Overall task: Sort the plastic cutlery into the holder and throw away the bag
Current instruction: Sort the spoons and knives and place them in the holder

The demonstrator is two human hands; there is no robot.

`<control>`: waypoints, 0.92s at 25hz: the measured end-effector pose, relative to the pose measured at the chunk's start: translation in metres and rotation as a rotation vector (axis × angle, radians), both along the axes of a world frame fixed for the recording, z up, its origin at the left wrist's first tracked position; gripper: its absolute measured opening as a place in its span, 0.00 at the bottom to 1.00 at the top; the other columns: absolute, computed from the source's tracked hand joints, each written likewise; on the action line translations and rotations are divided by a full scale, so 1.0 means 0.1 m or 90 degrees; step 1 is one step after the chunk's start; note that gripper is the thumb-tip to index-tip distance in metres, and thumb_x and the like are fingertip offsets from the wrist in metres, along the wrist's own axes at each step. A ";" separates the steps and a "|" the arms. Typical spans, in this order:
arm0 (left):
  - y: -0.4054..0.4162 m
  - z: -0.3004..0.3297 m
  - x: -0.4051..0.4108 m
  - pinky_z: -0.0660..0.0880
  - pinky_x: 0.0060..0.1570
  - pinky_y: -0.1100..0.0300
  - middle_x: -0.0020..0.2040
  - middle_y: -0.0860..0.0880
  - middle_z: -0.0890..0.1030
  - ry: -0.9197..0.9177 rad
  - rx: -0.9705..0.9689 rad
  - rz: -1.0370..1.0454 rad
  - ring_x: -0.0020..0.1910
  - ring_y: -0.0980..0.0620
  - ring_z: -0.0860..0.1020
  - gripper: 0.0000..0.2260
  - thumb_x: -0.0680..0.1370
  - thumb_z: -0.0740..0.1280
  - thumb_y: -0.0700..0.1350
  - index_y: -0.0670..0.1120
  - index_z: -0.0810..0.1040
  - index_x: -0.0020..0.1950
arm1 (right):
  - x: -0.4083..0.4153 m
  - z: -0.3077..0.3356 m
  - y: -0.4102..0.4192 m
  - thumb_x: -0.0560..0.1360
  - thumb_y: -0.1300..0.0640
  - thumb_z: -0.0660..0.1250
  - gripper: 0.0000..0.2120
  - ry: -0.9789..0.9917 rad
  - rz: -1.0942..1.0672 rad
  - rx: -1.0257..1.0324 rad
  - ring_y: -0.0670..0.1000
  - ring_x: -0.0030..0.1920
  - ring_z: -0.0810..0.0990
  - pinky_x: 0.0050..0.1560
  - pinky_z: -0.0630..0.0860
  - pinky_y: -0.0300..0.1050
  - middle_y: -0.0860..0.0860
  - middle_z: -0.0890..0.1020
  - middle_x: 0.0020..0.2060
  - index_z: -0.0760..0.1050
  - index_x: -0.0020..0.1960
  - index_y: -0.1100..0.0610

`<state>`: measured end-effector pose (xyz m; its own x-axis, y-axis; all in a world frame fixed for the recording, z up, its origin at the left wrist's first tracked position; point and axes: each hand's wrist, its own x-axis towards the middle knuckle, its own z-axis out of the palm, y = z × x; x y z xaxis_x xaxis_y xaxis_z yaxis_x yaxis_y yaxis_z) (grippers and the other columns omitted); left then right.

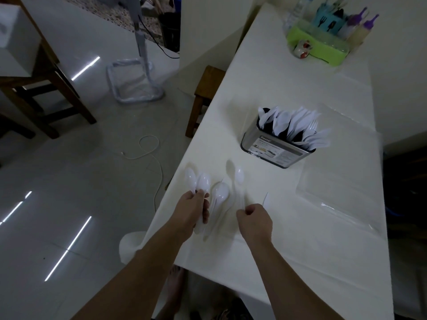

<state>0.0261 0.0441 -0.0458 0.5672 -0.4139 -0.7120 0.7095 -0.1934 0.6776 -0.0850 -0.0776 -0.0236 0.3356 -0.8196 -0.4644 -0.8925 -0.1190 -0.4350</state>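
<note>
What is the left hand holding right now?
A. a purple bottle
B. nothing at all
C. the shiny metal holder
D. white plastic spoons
D. The left hand is curled around a bunch of white plastic spoons, whose bowls stick out above the fingers, near the table edge.

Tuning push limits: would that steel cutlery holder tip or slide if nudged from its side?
The rectangular stainless-steel cutlery holder looks low and wide-based, so it would probably slide before tipping. The white plastic cutlery fans out above its rim toward one end, which may shift weight slightly that way. The white tablecloth looks smooth, so probably little friction.
</note>
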 end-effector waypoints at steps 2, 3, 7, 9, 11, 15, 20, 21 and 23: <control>-0.04 0.02 -0.03 0.72 0.32 0.54 0.33 0.46 0.76 -0.005 -0.003 -0.007 0.29 0.49 0.74 0.12 0.83 0.58 0.46 0.40 0.77 0.52 | -0.02 0.09 0.06 0.75 0.57 0.66 0.02 -0.060 -0.017 0.007 0.42 0.36 0.76 0.30 0.66 0.33 0.45 0.80 0.38 0.76 0.47 0.53; -0.06 0.03 -0.04 0.72 0.32 0.54 0.33 0.46 0.76 -0.015 -0.003 -0.011 0.30 0.49 0.74 0.12 0.83 0.58 0.46 0.40 0.77 0.53 | -0.02 0.13 0.13 0.75 0.57 0.66 0.02 -0.093 -0.013 0.011 0.42 0.36 0.77 0.30 0.68 0.32 0.45 0.81 0.37 0.76 0.46 0.52; -0.14 0.01 -0.07 0.73 0.35 0.54 0.34 0.46 0.76 -0.037 0.018 -0.002 0.32 0.48 0.74 0.18 0.83 0.57 0.53 0.39 0.76 0.54 | 0.03 0.17 0.56 0.79 0.57 0.65 0.04 -0.242 -0.109 0.144 0.47 0.35 0.83 0.39 0.81 0.45 0.48 0.85 0.38 0.78 0.49 0.53; -0.13 0.01 -0.08 0.74 0.37 0.53 0.37 0.45 0.76 -0.035 0.030 0.001 0.35 0.47 0.75 0.20 0.83 0.56 0.56 0.40 0.76 0.53 | 0.06 0.18 0.76 0.81 0.56 0.62 0.05 -0.265 -0.164 0.222 0.47 0.35 0.82 0.37 0.79 0.42 0.50 0.85 0.40 0.76 0.51 0.54; -0.08 0.00 -0.06 0.74 0.37 0.53 0.35 0.46 0.75 -0.024 0.029 0.035 0.33 0.48 0.74 0.21 0.83 0.56 0.57 0.39 0.76 0.56 | 0.08 0.17 0.89 0.83 0.56 0.59 0.06 -0.288 -0.203 0.269 0.48 0.36 0.81 0.37 0.78 0.41 0.52 0.84 0.42 0.75 0.53 0.55; 0.03 -0.02 0.01 0.73 0.38 0.53 0.36 0.45 0.77 -0.014 0.036 0.074 0.35 0.48 0.76 0.20 0.82 0.58 0.58 0.41 0.77 0.55 | 0.15 0.12 1.01 0.83 0.54 0.58 0.07 -0.258 -0.124 0.255 0.48 0.38 0.80 0.37 0.76 0.39 0.52 0.83 0.43 0.74 0.51 0.53; 0.11 -0.02 0.07 0.74 0.37 0.53 0.34 0.46 0.78 -0.060 0.055 0.011 0.33 0.49 0.75 0.13 0.82 0.61 0.49 0.41 0.77 0.47 | 0.21 0.08 0.99 0.83 0.50 0.58 0.09 -0.179 0.048 0.234 0.46 0.38 0.83 0.34 0.78 0.36 0.48 0.83 0.41 0.75 0.48 0.49; 0.13 -0.03 0.10 0.73 0.36 0.53 0.32 0.47 0.78 -0.063 0.050 0.012 0.31 0.49 0.75 0.13 0.82 0.60 0.49 0.41 0.77 0.47 | 0.21 0.05 0.94 0.83 0.49 0.57 0.11 -0.156 0.076 0.176 0.47 0.37 0.82 0.37 0.80 0.40 0.48 0.83 0.39 0.76 0.46 0.49; 0.16 -0.07 0.14 0.71 0.32 0.53 0.29 0.48 0.75 -0.058 0.025 0.023 0.28 0.49 0.73 0.13 0.83 0.59 0.49 0.40 0.76 0.48 | 0.20 -0.02 0.82 0.82 0.49 0.59 0.11 -0.081 0.109 0.022 0.46 0.37 0.80 0.38 0.79 0.44 0.46 0.81 0.37 0.77 0.47 0.51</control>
